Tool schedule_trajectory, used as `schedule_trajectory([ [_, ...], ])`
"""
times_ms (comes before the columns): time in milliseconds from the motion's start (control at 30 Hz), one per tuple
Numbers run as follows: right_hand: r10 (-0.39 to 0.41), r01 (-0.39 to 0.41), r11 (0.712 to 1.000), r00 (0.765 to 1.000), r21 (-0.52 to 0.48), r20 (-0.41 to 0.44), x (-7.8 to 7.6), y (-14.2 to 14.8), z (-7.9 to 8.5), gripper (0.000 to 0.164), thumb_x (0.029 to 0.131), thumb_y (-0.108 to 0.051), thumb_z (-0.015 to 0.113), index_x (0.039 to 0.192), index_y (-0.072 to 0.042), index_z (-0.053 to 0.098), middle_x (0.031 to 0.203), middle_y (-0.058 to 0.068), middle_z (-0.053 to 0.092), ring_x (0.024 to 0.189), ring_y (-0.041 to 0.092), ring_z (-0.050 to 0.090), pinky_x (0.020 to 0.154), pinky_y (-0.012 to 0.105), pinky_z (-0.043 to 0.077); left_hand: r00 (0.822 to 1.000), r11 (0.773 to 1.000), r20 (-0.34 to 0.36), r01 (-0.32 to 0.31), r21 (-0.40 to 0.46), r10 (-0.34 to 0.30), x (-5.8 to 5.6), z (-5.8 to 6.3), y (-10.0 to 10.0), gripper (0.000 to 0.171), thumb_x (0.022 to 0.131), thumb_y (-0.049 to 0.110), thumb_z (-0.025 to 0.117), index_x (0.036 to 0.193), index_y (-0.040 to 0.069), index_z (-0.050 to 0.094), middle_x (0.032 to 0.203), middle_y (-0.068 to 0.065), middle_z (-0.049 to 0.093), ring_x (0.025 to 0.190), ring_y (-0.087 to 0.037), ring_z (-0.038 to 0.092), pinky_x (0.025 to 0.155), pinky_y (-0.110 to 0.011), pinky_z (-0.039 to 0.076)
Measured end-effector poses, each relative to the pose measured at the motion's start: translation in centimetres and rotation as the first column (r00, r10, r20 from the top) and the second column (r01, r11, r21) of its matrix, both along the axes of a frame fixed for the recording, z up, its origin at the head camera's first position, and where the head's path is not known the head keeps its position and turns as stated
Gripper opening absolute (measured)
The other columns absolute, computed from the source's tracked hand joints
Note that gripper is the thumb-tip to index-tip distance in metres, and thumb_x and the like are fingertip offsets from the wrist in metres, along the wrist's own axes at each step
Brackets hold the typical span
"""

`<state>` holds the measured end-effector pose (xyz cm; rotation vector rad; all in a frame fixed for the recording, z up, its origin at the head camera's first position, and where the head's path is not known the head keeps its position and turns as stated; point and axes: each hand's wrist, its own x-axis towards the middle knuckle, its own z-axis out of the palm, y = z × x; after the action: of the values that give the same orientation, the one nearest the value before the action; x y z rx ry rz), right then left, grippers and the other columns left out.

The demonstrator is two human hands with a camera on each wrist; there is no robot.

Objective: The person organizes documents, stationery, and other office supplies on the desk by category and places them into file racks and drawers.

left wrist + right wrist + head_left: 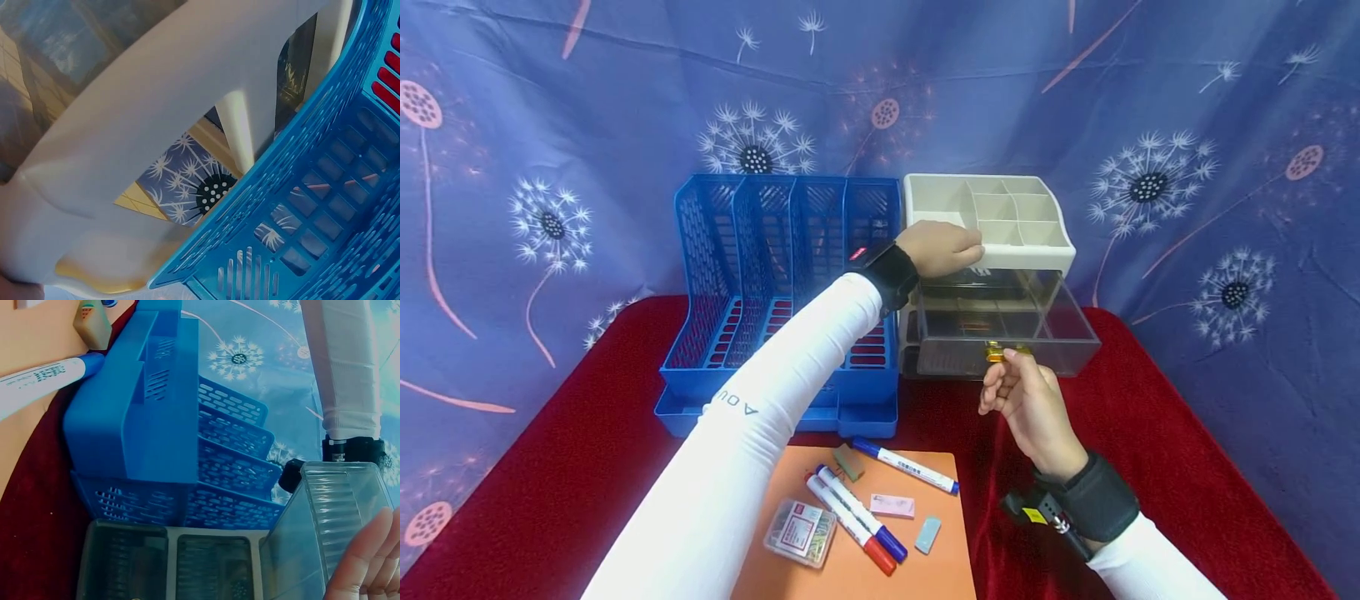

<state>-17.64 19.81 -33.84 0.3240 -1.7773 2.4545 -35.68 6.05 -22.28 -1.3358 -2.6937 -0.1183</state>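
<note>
A white desk organizer [1033,258] with a divided top stands at the back. Its clear drawer [1067,325] sticks out toward me, with a gold handle [995,351] on the front. My left hand [942,248] grips the organizer's front top edge, its fingertips partly hidden. In the left wrist view only a bit of that hand shows at the lower left corner. At the drawer front, my right hand [1026,408] pinches the handle, thumb on it and the other fingers curled below. The right wrist view shows the pulled-out drawer [340,500] beside the fingers [365,556].
A blue file rack [857,383] stands left of the organizer. In front, an orange mat [940,567] holds several markers [917,468], erasers [927,535] and a clear box of clips [800,533]. Red cloth [1187,467] covers the table; a patterned blue curtain [985,108] hangs behind.
</note>
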Motion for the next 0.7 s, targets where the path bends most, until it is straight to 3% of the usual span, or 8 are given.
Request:
schedule_trajectory([
  [267, 0.018, -0.018, 1.0, 1.0, -0.007, -0.014, 0.3, 0.0, -0.7, 0.044, 0.102, -0.019, 0.034, 0.069, -0.01, 0.061, 0.06, 0.0, 0.057, 0.053, 0.011, 0.053, 0.053, 0.026, 0.047, 1.0, 1.0, -0.021, -0.018, -0.006, 0.018, 0.1, -0.4, 0.1, 0.028, 0.099, 0.034, 0.029, 0.093, 0.018, 0.052, 0.084, 0.005, 0.053, 0.081, -0.013, 0.051, 0.074, -0.031, 0.04],
  [367, 0.089, -0.09, 0.996, 0.994, -0.02, -0.068, 0.6, 0.1, -1.1, 0.044, 0.103, -0.021, 0.031, 0.073, -0.01, 0.062, 0.063, 0.0, 0.059, 0.055, 0.011, 0.055, 0.054, 0.025, 0.047, 1.0, 1.0, -0.019, -0.02, -0.012, 0.019, 0.4, -0.5, 0.0, 0.028, 0.099, 0.034, 0.029, 0.094, 0.018, 0.052, 0.084, 0.005, 0.053, 0.08, -0.012, 0.051, 0.073, -0.031, 0.04],
  [433, 0.176, -0.178, 0.984, 0.977, -0.001, -0.122, 0.9, 0.0, -1.5, 0.045, 0.104, -0.018, 0.027, 0.077, -0.011, 0.063, 0.066, -0.001, 0.06, 0.057, 0.01, 0.056, 0.056, 0.025, 0.048, 1.0, 1.0, -0.012, -0.018, -0.012, 0.018, 0.6, -0.6, -0.1, 0.028, 0.099, 0.033, 0.03, 0.094, 0.017, 0.052, 0.084, 0.005, 0.053, 0.08, -0.012, 0.051, 0.073, -0.031, 0.04],
  [500, 0.276, -0.273, 0.961, 0.948, 0.042, -0.157, 1.1, -0.2, -1.7, 0.045, 0.103, -0.013, 0.024, 0.082, -0.011, 0.063, 0.069, -0.002, 0.061, 0.06, 0.009, 0.058, 0.057, 0.025, 0.048, 1.0, 1.0, -0.009, -0.015, -0.007, 0.015, 0.8, -0.5, -0.2, 0.028, 0.098, 0.032, 0.031, 0.094, 0.017, 0.053, 0.084, 0.005, 0.054, 0.08, -0.013, 0.052, 0.073, -0.032, 0.04],
  [567, 0.361, -0.345, 0.93, 0.922, 0.125, -0.139, 1.3, -0.6, -1.9, 0.04, 0.102, -0.009, 0.026, 0.084, -0.008, 0.062, 0.072, -0.003, 0.062, 0.063, 0.009, 0.059, 0.058, 0.027, 0.05, 1.0, 1.0, -0.01, -0.01, 0.002, 0.01, 0.8, -0.5, -0.2, 0.028, 0.098, 0.031, 0.031, 0.094, 0.016, 0.054, 0.084, 0.004, 0.054, 0.081, -0.013, 0.052, 0.073, -0.032, 0.04],
  [633, 0.408, -0.386, 0.891, 0.912, 0.238, -0.047, 1.3, -1.2, -2.1, 0.03, 0.099, -0.007, 0.035, 0.087, -0.003, 0.062, 0.075, 0.0, 0.062, 0.066, 0.009, 0.06, 0.06, 0.028, 0.051, 1.0, 1.0, -0.018, -0.006, 0.007, 0.007, 0.8, -0.3, -0.2, 0.028, 0.098, 0.031, 0.031, 0.094, 0.016, 0.054, 0.084, 0.004, 0.055, 0.081, -0.013, 0.052, 0.073, -0.032, 0.04],
  [700, 0.439, -0.433, 0.826, 0.896, 0.362, 0.071, 1.2, -1.8, -2.2, 0.022, 0.096, -0.01, 0.044, 0.091, 0.004, 0.06, 0.078, 0.004, 0.062, 0.067, 0.011, 0.06, 0.061, 0.029, 0.051, 1.0, 1.0, -0.03, -0.005, 0.005, 0.005, 0.8, -0.1, -0.2, 0.028, 0.098, 0.031, 0.031, 0.095, 0.016, 0.055, 0.085, 0.004, 0.055, 0.081, -0.013, 0.052, 0.073, -0.031, 0.04],
])
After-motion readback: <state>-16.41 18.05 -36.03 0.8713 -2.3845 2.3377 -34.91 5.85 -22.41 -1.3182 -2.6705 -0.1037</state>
